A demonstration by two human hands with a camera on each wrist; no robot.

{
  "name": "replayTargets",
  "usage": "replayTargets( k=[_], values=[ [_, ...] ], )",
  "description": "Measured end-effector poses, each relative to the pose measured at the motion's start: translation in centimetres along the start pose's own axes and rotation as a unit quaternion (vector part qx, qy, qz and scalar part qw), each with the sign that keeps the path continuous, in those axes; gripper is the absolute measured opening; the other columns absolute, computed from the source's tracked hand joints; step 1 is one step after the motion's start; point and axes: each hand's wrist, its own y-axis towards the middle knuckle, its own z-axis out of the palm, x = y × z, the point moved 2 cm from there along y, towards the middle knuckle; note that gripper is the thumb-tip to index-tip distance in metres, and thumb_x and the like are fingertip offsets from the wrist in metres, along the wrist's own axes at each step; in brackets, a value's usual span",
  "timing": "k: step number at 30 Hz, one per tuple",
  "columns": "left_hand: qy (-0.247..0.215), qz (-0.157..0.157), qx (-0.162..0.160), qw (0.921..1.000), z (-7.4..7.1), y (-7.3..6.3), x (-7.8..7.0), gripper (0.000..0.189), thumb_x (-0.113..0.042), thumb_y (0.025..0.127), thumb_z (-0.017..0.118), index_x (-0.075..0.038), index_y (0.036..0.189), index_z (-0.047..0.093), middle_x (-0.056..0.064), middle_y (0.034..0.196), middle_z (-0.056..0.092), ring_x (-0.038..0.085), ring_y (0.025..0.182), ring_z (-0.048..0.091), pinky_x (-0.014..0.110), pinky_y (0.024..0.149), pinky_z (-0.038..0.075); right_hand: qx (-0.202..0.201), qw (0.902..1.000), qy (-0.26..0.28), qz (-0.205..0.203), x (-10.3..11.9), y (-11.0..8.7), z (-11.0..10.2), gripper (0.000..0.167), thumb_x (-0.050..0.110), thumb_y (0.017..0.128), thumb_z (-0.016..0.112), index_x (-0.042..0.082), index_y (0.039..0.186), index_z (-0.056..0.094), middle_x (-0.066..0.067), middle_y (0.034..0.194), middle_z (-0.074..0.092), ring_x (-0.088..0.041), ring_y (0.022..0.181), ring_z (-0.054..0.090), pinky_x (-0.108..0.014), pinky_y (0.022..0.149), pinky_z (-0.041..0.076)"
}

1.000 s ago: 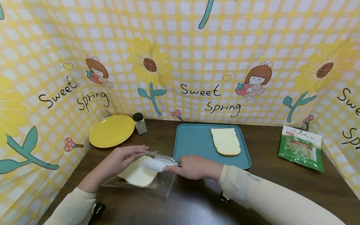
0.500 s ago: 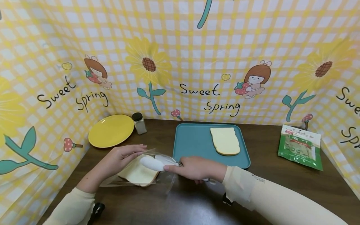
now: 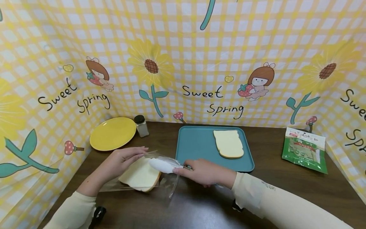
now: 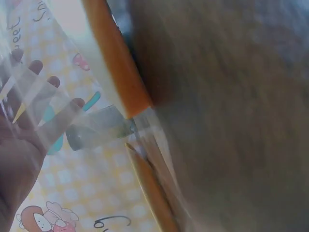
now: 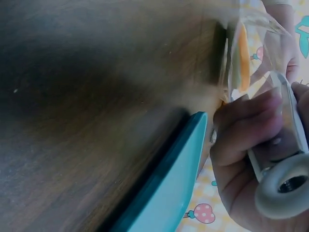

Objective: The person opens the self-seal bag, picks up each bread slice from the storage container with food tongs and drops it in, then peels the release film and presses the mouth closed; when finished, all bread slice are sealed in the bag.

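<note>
In the head view, a slice of bread (image 3: 138, 175) lies inside a clear plastic bag (image 3: 171, 186) at the left front of the table. My left hand (image 3: 123, 162) is at the bag's far side, and the left wrist view shows its fingers (image 4: 65, 118) straight and spread behind the film. My right hand (image 3: 204, 171) grips a pair of metal tongs with white tips (image 3: 161, 166), which reach into the bag's mouth over the bread. From the right wrist view, the tongs' handle (image 5: 285, 140) with its white ring end sits within the curled fingers.
A teal tray (image 3: 194, 143) behind the right hand bears another bread slice (image 3: 229, 144). Back left are a yellow plate (image 3: 112, 133) and a black-capped shaker (image 3: 142, 126). A green food packet (image 3: 304, 151) lies far right. Patterned cloth (image 3: 183, 63) walls the table's back and sides.
Over the last half second my right hand and the tongs have moved slightly right, and the tips uncover more of the bagged bread. The left hand stays almost still.
</note>
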Motion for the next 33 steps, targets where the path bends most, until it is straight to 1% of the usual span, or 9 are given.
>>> replayTargets(
  k=[2,4,6,7,10,12,20,27,33],
  values=[
    [0.000,-0.008,0.001,1.0000,-0.1,0.0,0.0,0.029,-0.016,0.105,0.069,-0.032,0.128,0.078,-0.005,0.138,0.075,0.014,0.129,0.071,0.016,0.102,0.057,-0.023,0.9988,-0.037,-0.020,0.0,0.0,0.1,0.073,0.078,0.102,0.046,0.016,0.137,0.064,-0.003,0.079,0.065,-0.013,0.051,0.055,-0.033,0.052,0.053],
    [0.001,-0.011,0.001,0.9999,-0.1,-0.1,0.1,0.027,-0.018,0.106,0.069,-0.032,0.128,0.078,-0.005,0.138,0.075,0.014,0.129,0.071,0.017,0.102,0.058,-0.054,0.9940,-0.085,-0.043,0.0,-0.2,0.4,0.073,0.076,0.104,0.045,0.014,0.137,0.065,0.002,0.072,0.059,-0.011,0.056,0.054,-0.030,0.056,0.051],
    [0.002,-0.014,-0.001,0.9999,-0.1,-0.1,0.2,0.026,-0.020,0.106,0.068,-0.032,0.128,0.078,-0.005,0.138,0.075,0.014,0.129,0.071,0.017,0.102,0.058,-0.088,0.9836,-0.143,-0.067,0.0,-0.4,0.7,0.072,0.074,0.105,0.044,0.012,0.133,0.065,0.005,0.067,0.055,-0.009,0.059,0.053,-0.027,0.058,0.047],
    [0.002,-0.014,-0.002,0.9999,-0.1,-0.1,0.2,0.026,-0.020,0.106,0.068,-0.032,0.128,0.078,-0.005,0.138,0.076,0.014,0.129,0.071,0.017,0.102,0.057,-0.102,0.9781,-0.165,-0.076,0.0,-0.6,0.9,0.070,0.073,0.105,0.045,0.011,0.131,0.066,0.005,0.065,0.053,-0.009,0.058,0.051,-0.027,0.056,0.045],
    [-0.004,-0.013,-0.003,0.9999,-0.1,-0.1,0.3,0.026,-0.018,0.106,0.069,-0.031,0.127,0.078,-0.004,0.137,0.076,0.013,0.128,0.071,0.015,0.100,0.057,-0.132,0.9636,-0.213,-0.095,0.1,-1.1,1.2,0.065,0.071,0.105,0.049,0.010,0.122,0.065,0.007,0.064,0.052,-0.008,0.054,0.049,-0.028,0.051,0.042],
    [-0.008,-0.014,-0.002,0.9999,-0.1,0.0,0.3,0.026,-0.018,0.106,0.069,-0.031,0.127,0.078,-0.004,0.137,0.076,0.011,0.128,0.071,0.015,0.100,0.058,-0.142,0.9582,-0.228,-0.098,0.2,-1.4,1.2,0.064,0.071,0.104,0.051,0.010,0.119,0.064,0.007,0.064,0.053,-0.008,0.054,0.050,-0.028,0.050,0.042],
    [-0.007,-0.017,-0.002,0.9998,-0.2,0.1,0.1,0.026,-0.020,0.107,0.068,-0.030,0.128,0.078,-0.003,0.137,0.076,0.015,0.128,0.071,0.019,0.099,0.060,-0.140,0.9620,-0.219,-0.083,-0.4,-2.9,0.3,0.065,0.073,0.104,0.049,0.011,0.118,0.064,0.006,0.064,0.054,-0.006,0.055,0.051,-0.027,0.051,0.042],
    [-0.011,-0.025,0.008,0.9996,-0.1,0.0,0.2,0.024,-0.022,0.107,0.067,-0.031,0.127,0.078,-0.004,0.138,0.075,0.014,0.129,0.071,0.021,0.100,0.060,-0.139,0.9643,-0.216,-0.064,-0.6,-5.1,-0.4,0.063,0.073,0.104,0.049,0.013,0.117,0.064,0.007,0.066,0.054,-0.005,0.056,0.050,-0.027,0.051,0.042],
    [-0.012,-0.021,0.007,0.9997,-0.1,-0.1,0.0,0.024,-0.022,0.107,0.067,-0.031,0.126,0.078,-0.003,0.138,0.076,0.014,0.128,0.071,0.025,0.099,0.062,-0.145,0.9650,-0.211,-0.055,-0.5,-6.8,-1.4,0.061,0.072,0.104,0.050,0.015,0.120,0.064,0.007,0.067,0.056,-0.004,0.057,0.050,-0.027,0.051,0.041]
  ],
)
